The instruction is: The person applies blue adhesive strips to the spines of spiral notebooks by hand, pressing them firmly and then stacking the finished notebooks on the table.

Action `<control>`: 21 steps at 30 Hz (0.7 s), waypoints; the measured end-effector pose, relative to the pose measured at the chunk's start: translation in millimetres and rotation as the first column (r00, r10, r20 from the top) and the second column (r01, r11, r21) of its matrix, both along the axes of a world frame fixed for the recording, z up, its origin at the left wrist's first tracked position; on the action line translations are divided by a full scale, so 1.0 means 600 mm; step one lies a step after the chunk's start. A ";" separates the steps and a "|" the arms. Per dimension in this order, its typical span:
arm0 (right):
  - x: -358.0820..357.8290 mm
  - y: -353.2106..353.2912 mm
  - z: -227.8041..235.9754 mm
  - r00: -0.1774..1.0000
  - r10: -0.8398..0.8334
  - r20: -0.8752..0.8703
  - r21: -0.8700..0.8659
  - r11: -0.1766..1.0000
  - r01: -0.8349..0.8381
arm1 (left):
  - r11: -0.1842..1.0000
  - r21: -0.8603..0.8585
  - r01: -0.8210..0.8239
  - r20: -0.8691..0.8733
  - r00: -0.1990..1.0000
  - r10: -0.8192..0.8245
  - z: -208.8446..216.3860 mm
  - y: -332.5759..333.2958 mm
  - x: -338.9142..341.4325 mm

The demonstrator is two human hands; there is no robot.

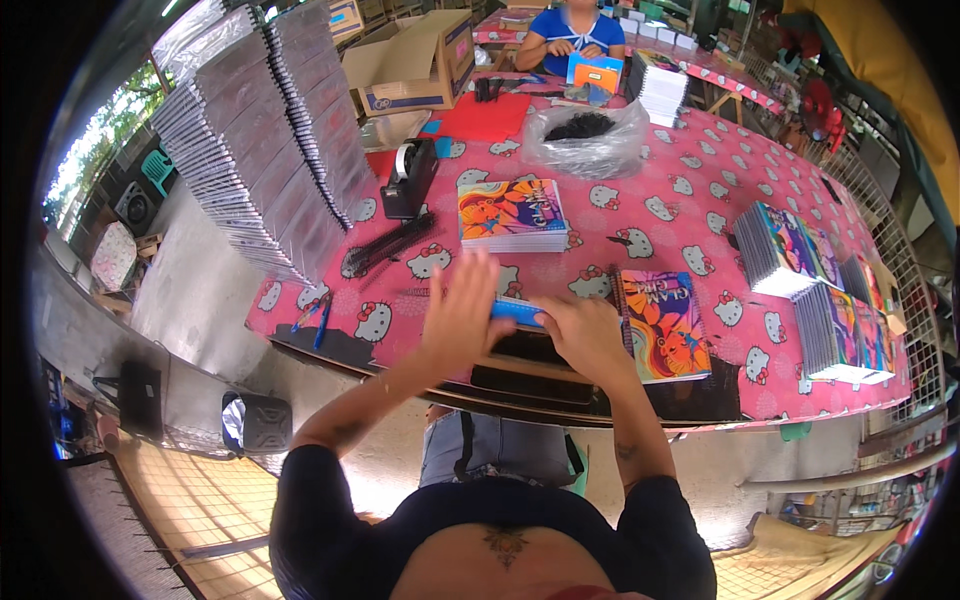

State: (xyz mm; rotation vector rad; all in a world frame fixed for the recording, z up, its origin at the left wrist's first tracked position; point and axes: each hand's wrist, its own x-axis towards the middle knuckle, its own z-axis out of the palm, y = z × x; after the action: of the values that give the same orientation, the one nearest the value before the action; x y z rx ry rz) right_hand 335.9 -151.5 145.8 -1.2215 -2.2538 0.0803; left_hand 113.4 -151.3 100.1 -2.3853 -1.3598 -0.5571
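blue strip [516, 312]: a ruler-like piece between the worker's two hands, at the near side of the pink-covered table [740, 215]; from here i can't tell whether it lies flat.
left hand [460, 305]: fingers long and spread, palm down, thumb by the strip; blurred, so i can't say how firmly it bears. a light touch there could let that end swing.
right hand [588, 328]: thumb along the strip's right end, fingers folded out of sight; pinch or mere press, i cannot tell. uneven pressure might skew the piece.
near edge: close below both hands; a slip toward the body could send the strip to the floor.
spiral notebook [663, 328]: just right of the right hand; a swinging wrist could knock it askew.
book pile [513, 215]: beyond the hands on the far side; a forward shove might slide its top copies.
black coils [392, 245]: loose, far left of the left hand; a careless reach could tangle them.
pens [318, 318]: left, by the near edge, and liable to roll off if bumped.
tall stack [235, 140]: high at the left; a jolted table might tip it.
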 end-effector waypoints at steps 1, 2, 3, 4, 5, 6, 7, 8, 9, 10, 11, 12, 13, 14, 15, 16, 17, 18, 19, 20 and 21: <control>0.003 0.001 0.001 1.000 -0.002 -0.009 0.008 1.000 0.002 | 0.994 -0.074 0.076 -0.017 0.997 -0.078 -0.026 -0.024 0.000; 0.005 0.003 -0.002 0.999 0.012 -0.032 0.013 1.000 -0.011 | 0.949 -0.263 0.177 0.007 0.983 -0.182 -0.029 -0.055 0.008; 0.007 0.005 -0.010 0.998 0.027 -0.054 0.019 0.999 -0.026 | 0.983 -0.149 0.108 0.006 0.994 -0.108 -0.024 -0.038 0.009; 0.009 0.008 -0.013 0.996 0.043 -0.076 0.026 0.999 -0.041 | 0.999 -0.033 0.035 0.015 0.999 -0.035 -0.014 -0.008 0.010; 0.008 0.009 -0.009 0.998 0.036 -0.055 -0.026 0.999 -0.038 | 0.997 0.069 -0.045 0.036 0.998 0.043 0.018 0.017 0.013; 0.006 0.009 0.001 0.999 0.038 -0.035 -0.077 0.996 -0.040 | 0.974 0.197 -0.113 0.045 0.993 0.106 0.049 0.044 0.010; 0.004 0.008 0.006 0.999 0.041 -0.014 -0.128 0.991 -0.042 | 0.995 0.091 -0.033 -0.032 0.999 0.036 0.036 0.028 0.010; 0.006 0.005 0.003 0.999 0.035 -0.018 -0.115 0.993 -0.037 | 0.999 -0.014 0.038 -0.091 0.995 -0.039 0.005 0.000 0.014; 0.007 0.002 -0.001 0.999 0.035 -0.030 -0.089 0.995 -0.037 | 0.989 -0.111 0.098 -0.152 0.982 -0.114 -0.021 -0.027 0.015; 0.008 0.006 -0.001 0.999 0.024 -0.048 -0.057 0.998 -0.027 | 0.918 -0.305 0.253 -0.061 0.957 -0.284 -0.044 -0.050 0.011; 0.008 0.012 0.002 0.999 0.024 -0.048 -0.045 0.999 -0.027 | 0.971 -0.178 0.159 -0.084 0.981 -0.176 -0.016 -0.029 0.017; 0.009 0.013 -0.001 0.999 0.023 -0.040 -0.050 0.998 -0.025 | 0.996 -0.062 0.064 -0.080 0.994 -0.068 0.025 -0.006 0.032; 0.009 0.010 -0.002 0.999 0.028 -0.035 -0.062 0.998 -0.030 | 0.998 0.046 -0.042 -0.066 0.997 0.045 0.058 0.017 0.038; 0.004 0.007 -0.001 0.999 0.033 -0.040 -0.085 0.996 -0.036 | 0.982 0.181 -0.050 0.052 0.998 0.041 0.057 0.050 0.028; 0.005 0.009 0.002 0.999 0.029 -0.037 -0.102 0.994 -0.033 | 0.996 0.079 0.039 -0.022 0.999 -0.037 0.041 0.027 0.028; 0.006 0.010 0.004 0.999 0.024 -0.035 -0.120 0.992 -0.028 | 0.992 -0.029 0.122 -0.087 0.988 -0.124 0.015 -0.015 0.030; 0.008 0.010 0.008 1.000 0.007 -0.013 -0.127 0.992 -0.009 | 0.970 -0.129 0.208 -0.148 0.963 -0.226 0.017 -0.030 0.037; 0.010 0.006 0.009 1.000 -0.012 0.008 -0.133 0.991 0.013 | 0.986 -0.059 0.154 -0.132 0.978 -0.160 0.027 -0.014 0.042; 0.013 0.005 0.010 0.999 -0.031 0.028 -0.138 0.990 0.035 | 0.995 0.010 0.098 -0.110 0.989 -0.096 0.042 0.011 0.050; 0.005 0.003 0.008 0.999 -0.008 0.049 -0.135 0.991 0.015 | 0.998 0.055 0.029 -0.089 0.996 -0.024 0.059 0.020 0.053; 0.007 -0.002 0.012 1.000 0.012 -0.012 -0.043 0.999 -0.012 | 0.994 0.097 -0.041 -0.065 0.997 0.047 0.066 0.022 0.054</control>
State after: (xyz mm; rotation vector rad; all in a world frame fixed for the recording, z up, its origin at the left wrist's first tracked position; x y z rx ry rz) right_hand 340.0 -152.9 153.1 -1.2266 -2.2600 0.1418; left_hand 145.8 -138.1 139.7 -2.2715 -1.3230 -0.5139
